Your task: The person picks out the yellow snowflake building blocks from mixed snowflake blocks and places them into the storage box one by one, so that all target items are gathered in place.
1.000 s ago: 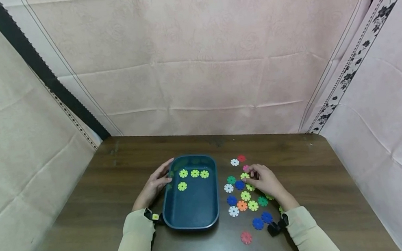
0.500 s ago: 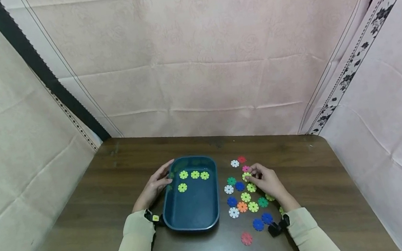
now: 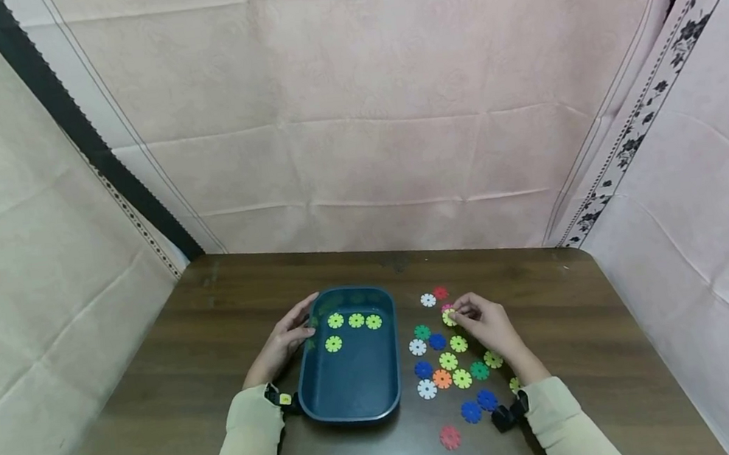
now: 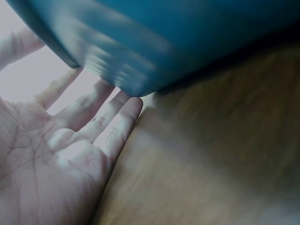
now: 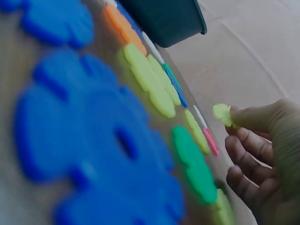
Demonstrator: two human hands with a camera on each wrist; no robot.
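My right hand (image 3: 484, 322) pinches a yellow-green flower-shaped disc (image 5: 222, 115) between thumb and fingertips, held above the table. Beneath and around that hand, a pink piece (image 5: 211, 141), a yellow-green disc (image 3: 458, 344) and a green disc (image 5: 194, 164) lie flat. My left hand (image 3: 286, 339) rests against the left side of a dark blue-green tray (image 3: 354, 414). Its fairly straight fingers touch the tray's outer wall (image 4: 140, 51), with the thumb at the rim. Inside the tray lie several yellow-green discs, including one (image 3: 333, 344) below a row of three.
Right of the tray, more flower discs are scattered: white (image 3: 427, 389), orange (image 3: 443, 379), blue (image 3: 471, 412) and red (image 3: 450, 438). The brown wooden table (image 3: 620, 378) meets pale cloth (image 3: 363, 146) at its back and sides.
The right hand's fingers have closed on the yellow-green disc and raised it slightly. The left hand stays at the tray. The head view has shifted a little, lowering the whole scene in frame.
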